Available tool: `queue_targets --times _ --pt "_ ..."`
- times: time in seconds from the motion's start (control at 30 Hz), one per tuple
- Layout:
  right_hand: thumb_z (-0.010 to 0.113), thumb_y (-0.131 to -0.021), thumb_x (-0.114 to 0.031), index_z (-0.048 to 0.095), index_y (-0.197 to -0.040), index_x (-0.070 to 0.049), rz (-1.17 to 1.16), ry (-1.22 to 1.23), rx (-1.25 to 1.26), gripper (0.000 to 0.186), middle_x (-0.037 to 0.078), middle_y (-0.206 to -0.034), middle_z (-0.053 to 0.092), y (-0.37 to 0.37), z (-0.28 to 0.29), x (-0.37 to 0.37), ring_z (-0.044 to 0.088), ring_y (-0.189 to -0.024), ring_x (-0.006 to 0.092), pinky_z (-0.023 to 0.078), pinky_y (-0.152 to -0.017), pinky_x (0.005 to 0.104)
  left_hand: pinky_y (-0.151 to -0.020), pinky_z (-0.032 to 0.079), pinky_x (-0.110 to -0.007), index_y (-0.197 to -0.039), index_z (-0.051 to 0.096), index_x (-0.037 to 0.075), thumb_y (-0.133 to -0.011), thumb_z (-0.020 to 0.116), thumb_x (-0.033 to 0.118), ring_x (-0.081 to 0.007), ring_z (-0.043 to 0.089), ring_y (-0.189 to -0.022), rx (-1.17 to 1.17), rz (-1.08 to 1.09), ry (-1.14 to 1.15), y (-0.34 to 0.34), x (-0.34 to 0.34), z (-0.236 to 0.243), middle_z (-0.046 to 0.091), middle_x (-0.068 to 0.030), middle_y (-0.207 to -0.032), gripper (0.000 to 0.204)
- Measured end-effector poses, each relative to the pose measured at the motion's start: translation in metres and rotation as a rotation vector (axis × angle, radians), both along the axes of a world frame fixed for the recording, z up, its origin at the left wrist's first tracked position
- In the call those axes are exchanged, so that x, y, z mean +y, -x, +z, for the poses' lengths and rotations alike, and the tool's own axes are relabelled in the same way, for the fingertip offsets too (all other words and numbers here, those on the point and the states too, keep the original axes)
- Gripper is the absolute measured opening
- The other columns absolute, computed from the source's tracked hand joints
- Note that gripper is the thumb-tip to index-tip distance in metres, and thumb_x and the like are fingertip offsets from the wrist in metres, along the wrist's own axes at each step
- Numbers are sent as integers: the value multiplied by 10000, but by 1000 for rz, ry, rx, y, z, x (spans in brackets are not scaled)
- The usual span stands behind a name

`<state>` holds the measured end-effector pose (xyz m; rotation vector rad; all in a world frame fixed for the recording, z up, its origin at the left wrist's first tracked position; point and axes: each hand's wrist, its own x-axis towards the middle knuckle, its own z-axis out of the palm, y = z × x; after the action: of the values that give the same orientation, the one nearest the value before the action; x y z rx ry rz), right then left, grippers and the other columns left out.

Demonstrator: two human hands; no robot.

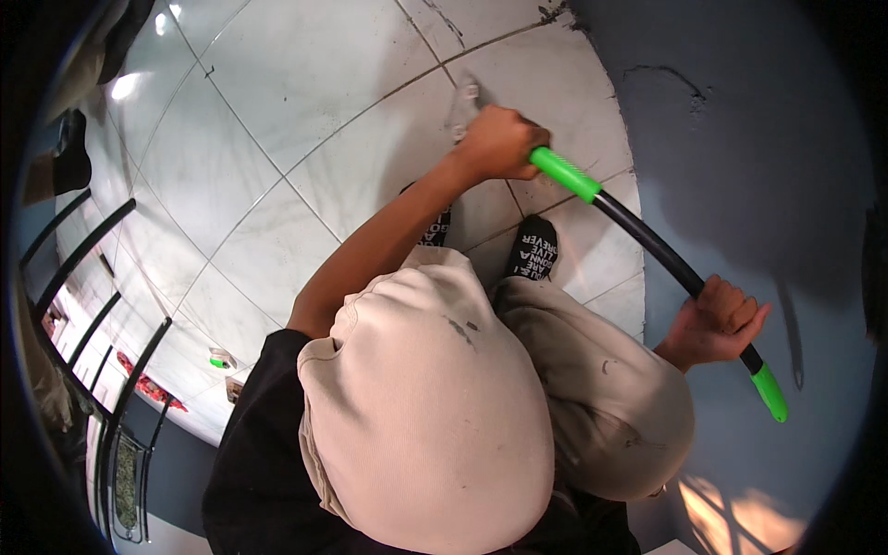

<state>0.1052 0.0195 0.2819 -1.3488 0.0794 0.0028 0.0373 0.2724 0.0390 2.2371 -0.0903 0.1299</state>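
My left hand point(499, 143) is closed around the green upper grip point(564, 176) of a long tool with a black shaft point(646, 239). Just beyond that fist is the tool's metal head point(464, 104), low over the white tiled floor point(324, 111); whether it touches the tiles I cannot tell. My right hand point(717, 319) grips the black shaft lower down, above its green end cap point(768, 393), beside the grey wall. Below me are my bent knees in beige trousers point(425, 398) and my feet in black socks point(529, 250), the left one partly hidden by my arm.
A grey wall point(758, 157) runs along the right, meeting the tiles. Black metal tube frames point(134, 370) line the left. A small green and white object point(220, 361) lies on the floor at the lower left. Another person's dark-socked foot point(72, 162) shows at the upper left edge.
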Motion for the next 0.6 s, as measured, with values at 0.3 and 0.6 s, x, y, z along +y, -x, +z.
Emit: queue_targets --times 0.3,0.6 --pt "224 -1126 -469 325 -641 -168 571 -190 55 580 -24 -531 304 20 -44 62 288 -473 157 337 -639 354 -524 465 -392 -736 677 76 -695 764 30 -304 604 -545 -46 209 28 69 96 13 568 -133 -609 107" --pt "302 -1092 -528 408 -731 -124 290 -8 -231 552 30 -638 442 45 34 -19 443 -583 198 437 -742 415 -622 543 -453 -805 707 83 -738 719 151 -396 653 -663 -16 -349 95 -44 38 71 665 -152 -692 96"
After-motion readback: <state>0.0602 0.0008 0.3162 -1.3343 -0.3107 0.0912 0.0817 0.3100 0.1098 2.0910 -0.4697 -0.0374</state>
